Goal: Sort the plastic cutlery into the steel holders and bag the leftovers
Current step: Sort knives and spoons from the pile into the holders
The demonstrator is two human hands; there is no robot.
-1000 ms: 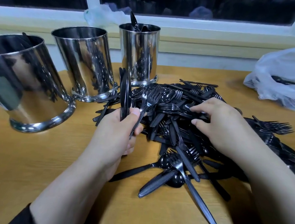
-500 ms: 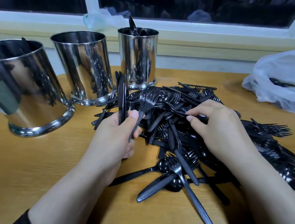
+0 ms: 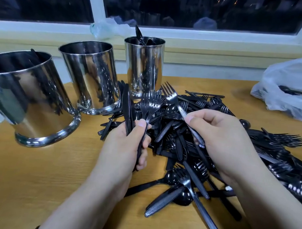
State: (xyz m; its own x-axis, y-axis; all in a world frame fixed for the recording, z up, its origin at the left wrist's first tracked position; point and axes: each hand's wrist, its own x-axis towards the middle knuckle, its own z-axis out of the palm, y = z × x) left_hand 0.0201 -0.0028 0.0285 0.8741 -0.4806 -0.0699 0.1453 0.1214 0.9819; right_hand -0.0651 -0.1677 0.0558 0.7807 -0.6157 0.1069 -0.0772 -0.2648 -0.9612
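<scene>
Over the middle of the wooden table [image 3: 40, 178] my two hands are working above the heap of black plastic cutlery [image 3: 205, 151] that is spreading from the table's centre out to its right edge. My left hand [image 3: 122, 147] is curling round a bundle: a few knives [image 3: 127, 104] standing on edge against my fingers, and two forks [image 3: 150, 102] with their tines pointing up and away from me, my thumb pressing their handles against the rest. My right hand [image 3: 222, 134] is pinching a single fork [image 3: 175, 101] by its handle between thumb and forefinger, the other fingers folding loosely beneath; the fork is tilting up to the left, its tines rising just beside the two forks in my left hand, lifted off the heap.

Along the far left of the table three steel holders are standing upright. The nearest one [image 3: 29, 100] is showing a dark handle at its rim, the middle one [image 3: 91, 77] is sitting just behind the heap's left edge, and the far one [image 3: 143, 65] is holding spoons [image 3: 139, 35] that are sticking up above its rim. At the far right a white plastic bag [image 3: 289, 89] is lying open with a black utensil showing inside. Behind the holders a crumpled clear bag [image 3: 105, 28] is resting on the window sill
</scene>
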